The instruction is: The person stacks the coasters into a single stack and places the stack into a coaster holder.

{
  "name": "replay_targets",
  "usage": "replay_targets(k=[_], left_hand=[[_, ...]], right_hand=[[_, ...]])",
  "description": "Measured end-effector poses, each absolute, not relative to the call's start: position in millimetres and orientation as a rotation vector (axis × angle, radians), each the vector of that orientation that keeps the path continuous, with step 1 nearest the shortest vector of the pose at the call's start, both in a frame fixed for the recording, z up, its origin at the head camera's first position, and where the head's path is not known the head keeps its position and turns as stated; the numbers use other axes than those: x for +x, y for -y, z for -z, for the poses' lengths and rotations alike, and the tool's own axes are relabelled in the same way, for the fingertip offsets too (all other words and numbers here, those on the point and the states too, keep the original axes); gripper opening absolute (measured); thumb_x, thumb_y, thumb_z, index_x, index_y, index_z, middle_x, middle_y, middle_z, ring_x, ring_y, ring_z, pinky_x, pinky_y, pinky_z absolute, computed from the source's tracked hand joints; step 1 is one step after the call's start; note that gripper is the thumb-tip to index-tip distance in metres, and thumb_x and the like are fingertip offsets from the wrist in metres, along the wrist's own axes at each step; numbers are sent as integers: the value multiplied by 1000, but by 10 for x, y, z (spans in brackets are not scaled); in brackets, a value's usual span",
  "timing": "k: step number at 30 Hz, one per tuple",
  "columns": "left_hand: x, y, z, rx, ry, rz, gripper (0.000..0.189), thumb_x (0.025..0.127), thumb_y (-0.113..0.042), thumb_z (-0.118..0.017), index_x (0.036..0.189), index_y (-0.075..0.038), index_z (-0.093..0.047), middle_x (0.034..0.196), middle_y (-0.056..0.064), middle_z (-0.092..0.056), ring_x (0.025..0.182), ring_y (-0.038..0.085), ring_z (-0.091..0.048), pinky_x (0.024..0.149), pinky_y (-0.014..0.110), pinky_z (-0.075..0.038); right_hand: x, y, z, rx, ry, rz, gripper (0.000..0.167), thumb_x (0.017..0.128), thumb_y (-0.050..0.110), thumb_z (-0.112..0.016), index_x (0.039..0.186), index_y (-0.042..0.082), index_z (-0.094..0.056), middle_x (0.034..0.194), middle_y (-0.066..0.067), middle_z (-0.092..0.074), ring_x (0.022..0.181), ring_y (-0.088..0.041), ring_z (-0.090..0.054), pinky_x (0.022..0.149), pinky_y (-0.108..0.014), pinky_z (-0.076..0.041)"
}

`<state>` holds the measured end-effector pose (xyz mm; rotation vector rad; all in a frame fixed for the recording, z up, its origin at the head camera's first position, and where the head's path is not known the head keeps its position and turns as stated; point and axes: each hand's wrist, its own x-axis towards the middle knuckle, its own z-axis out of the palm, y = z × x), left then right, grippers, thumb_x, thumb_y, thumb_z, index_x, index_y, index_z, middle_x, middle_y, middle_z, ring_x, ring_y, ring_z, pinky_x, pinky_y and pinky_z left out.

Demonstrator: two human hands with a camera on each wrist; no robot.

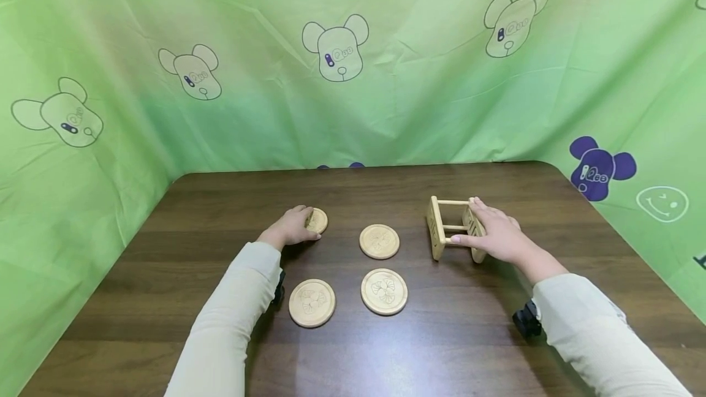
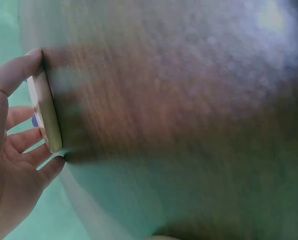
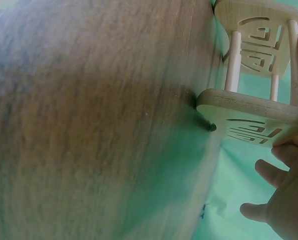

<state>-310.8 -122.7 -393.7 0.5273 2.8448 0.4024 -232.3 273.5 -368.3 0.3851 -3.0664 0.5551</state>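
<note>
My left hand (image 1: pixel 292 227) is over a round wooden coaster (image 1: pixel 317 221) at the back left. In the left wrist view the coaster (image 2: pixel 47 112) appears edge-on, thumb at one end of it and fingertips along its far side and other end. My right hand (image 1: pixel 496 231) grips the right end of a wooden coaster rack (image 1: pixel 436 231), thumb over a front rod and fingers at the end panel. The right wrist view shows the rack (image 3: pixel 258 107) with cut-out panels joined by rods; some fingers spread beside it.
Three more round coasters with carved patterns lie between the hands: one coaster (image 1: pixel 379 241) at the middle back, another (image 1: pixel 384 291) in front of it, a third (image 1: pixel 312 303) at front left. The brown wooden table (image 1: pixel 452 348) meets a green printed cloth (image 1: pixel 408 109) behind and at the sides.
</note>
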Motion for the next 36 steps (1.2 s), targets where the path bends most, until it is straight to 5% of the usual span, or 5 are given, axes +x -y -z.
replay_targets(k=[36], left_hand=[[-2817,1274,3902,743,-2890,-387,75,67,-39,-69,125,0,-42,120,17,-42,109,28,-41,90,36,-34]], right_hand=[[-2333,-2722,3670,392,3071,-569,94,75,56,-53,133,-8,-17,136,-28,-13,118,-48,-18,84,-63,-16]])
